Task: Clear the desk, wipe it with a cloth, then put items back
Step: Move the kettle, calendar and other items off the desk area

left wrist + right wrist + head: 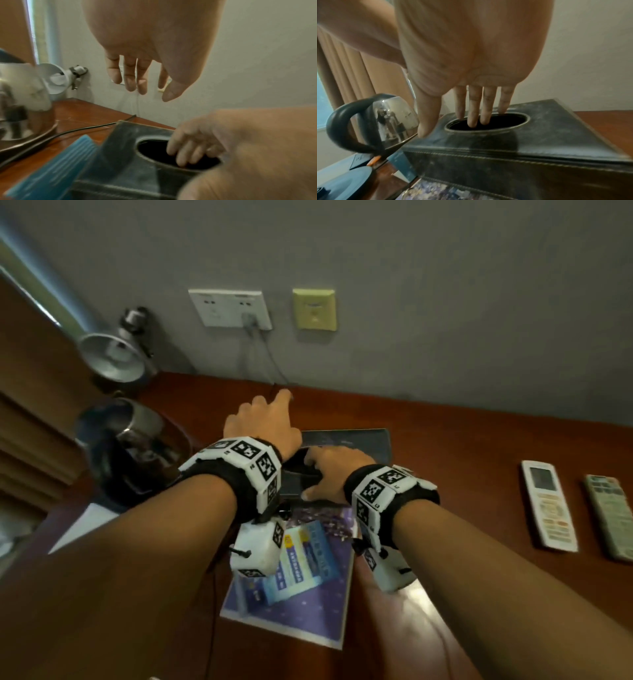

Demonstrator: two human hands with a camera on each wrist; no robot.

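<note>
A black stitched leather tissue box [346, 443] [539, 129] [123, 155] stands on the reddish wooden desk [472, 440]. My right hand [322, 470] [450, 121] grips it: the fingers [472, 115] hook into the oval opening and the thumb presses the top near the rim. The opening looks dark inside. My left hand [270, 412] [145, 86] hovers above the box's far left corner, near the wall, fingers straight and holding nothing.
A steel kettle [133, 446] [385, 119] on its base stands just left of the box, its black cord [68, 132] running behind. A metal lamp [113, 354] is at the back left. A purple folder [301, 611] with a blue leaflet lies in front. Two remotes [548, 505] [613, 515] lie right.
</note>
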